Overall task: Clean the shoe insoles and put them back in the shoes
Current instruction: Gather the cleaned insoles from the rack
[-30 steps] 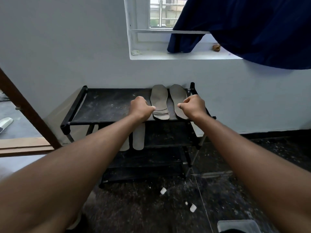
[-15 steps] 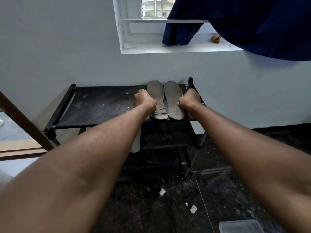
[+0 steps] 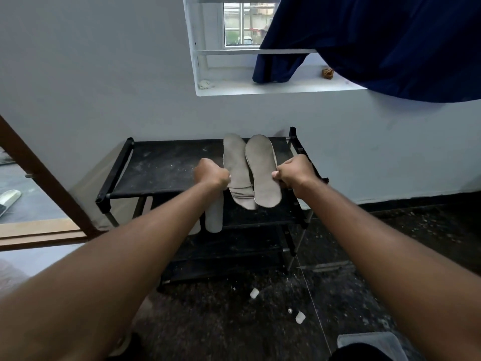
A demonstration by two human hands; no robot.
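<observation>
Both insoles have slid forward since half a second ago, when they lay wholly on the top shelf; their heel ends now jut past the front edge of the black shoe rack (image 3: 161, 168), while the toe ends point at the rear edge by the wall. A person's left hand (image 3: 211, 174) grips the outer edge of the left insole (image 3: 235, 168), fingers curled tight into a fist, the fingertips themselves hidden from the head camera. The right hand (image 3: 292, 173) pinches the outer edge of the right insole (image 3: 263, 170), thumb on top and fingers curled beneath. The two grey insoles lie side by side near the right end of the shelf, touching, the right one's heel overlapping the left one's creased heel. Below the top shelf, behind the left forearm, two pale rounded pieces (image 3: 214, 217) hang over the front of a lower tier; what they are cannot be told. A dusty film covers the shelf fabric. On the speckled dark floor in front of the rack lie small white scraps (image 3: 254, 293). Above, a navy cloth (image 3: 390, 48) drapes across the white window sill (image 3: 234, 91), where a small brown lump (image 3: 328, 73) sits.
</observation>
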